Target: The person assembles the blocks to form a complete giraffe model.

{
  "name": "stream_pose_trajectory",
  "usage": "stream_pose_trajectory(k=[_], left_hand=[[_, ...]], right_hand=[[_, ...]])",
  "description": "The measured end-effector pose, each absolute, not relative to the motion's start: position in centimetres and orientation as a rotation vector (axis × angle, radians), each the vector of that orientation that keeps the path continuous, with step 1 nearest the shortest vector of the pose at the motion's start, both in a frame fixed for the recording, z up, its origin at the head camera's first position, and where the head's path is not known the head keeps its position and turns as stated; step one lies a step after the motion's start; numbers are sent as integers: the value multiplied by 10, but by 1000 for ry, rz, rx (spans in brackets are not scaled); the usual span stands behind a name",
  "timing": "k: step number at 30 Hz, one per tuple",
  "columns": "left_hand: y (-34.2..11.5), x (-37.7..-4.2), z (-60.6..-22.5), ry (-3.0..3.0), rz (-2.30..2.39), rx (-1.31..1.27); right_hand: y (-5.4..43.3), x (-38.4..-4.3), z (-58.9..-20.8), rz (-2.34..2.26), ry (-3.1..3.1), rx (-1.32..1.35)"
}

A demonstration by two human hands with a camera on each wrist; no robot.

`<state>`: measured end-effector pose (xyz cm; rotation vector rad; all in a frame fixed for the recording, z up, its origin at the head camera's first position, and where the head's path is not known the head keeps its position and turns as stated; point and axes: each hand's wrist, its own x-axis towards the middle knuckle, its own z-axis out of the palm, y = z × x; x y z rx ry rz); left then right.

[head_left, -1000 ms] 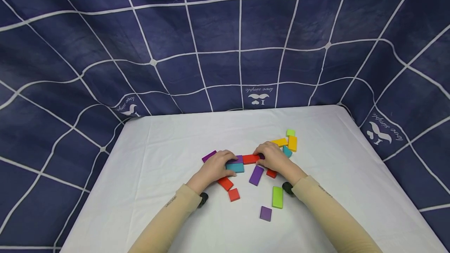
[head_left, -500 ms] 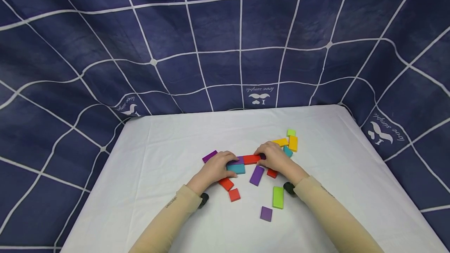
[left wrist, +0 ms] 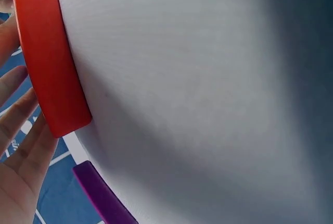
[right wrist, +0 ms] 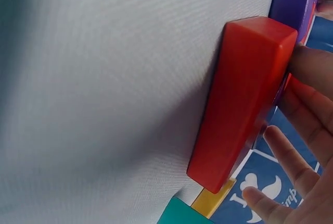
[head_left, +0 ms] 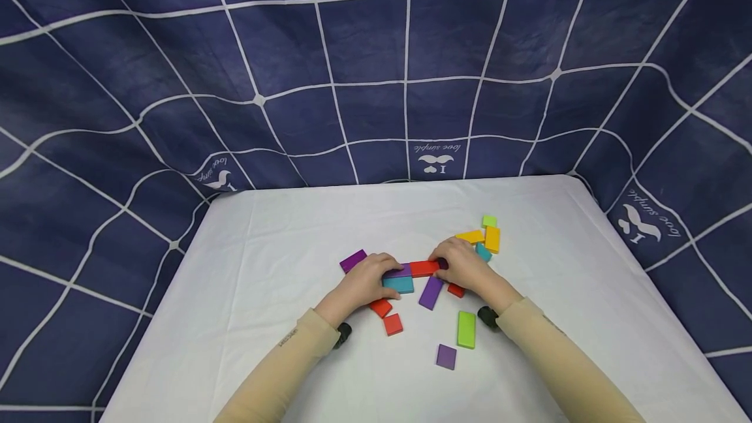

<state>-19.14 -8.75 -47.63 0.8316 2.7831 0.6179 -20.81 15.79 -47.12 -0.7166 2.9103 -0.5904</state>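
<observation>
Several blocks lie end to end and side by side between the two hands in the head view. My left hand grips the left end, with its thumb by the near side of a blue block and its fingers over a purple block behind it. A red block continues the row to the right. At its right end, my right hand pinches a dark purple block, mostly covered by the fingers. Red blocks fill the near part of both wrist views.
Nearer lie a slanted purple block, a lime block, a purple square and a red square. Yellow blocks, a teal block and a lime square sit beyond the right hand. Another purple block is far left.
The blue and red blocks shift very slightly rightward and nearer, along with both hands. Both grips look the same, and the loose blocks stay put.
</observation>
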Motion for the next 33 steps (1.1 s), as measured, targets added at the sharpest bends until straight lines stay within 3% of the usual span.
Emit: stream_pose_trajectory(k=[16,28,33], left_hand=[[-88,-190,-477,2797,634,841],[-87,-191,-477,2793,572,853],[-88,-191,-477,2794,567,857]], right_hand=[[160,-200,-473,-624,2917,-756],[154,-171,-466,-575,2855,-1149],[152,-164,-469,-492,2850,-1195]])
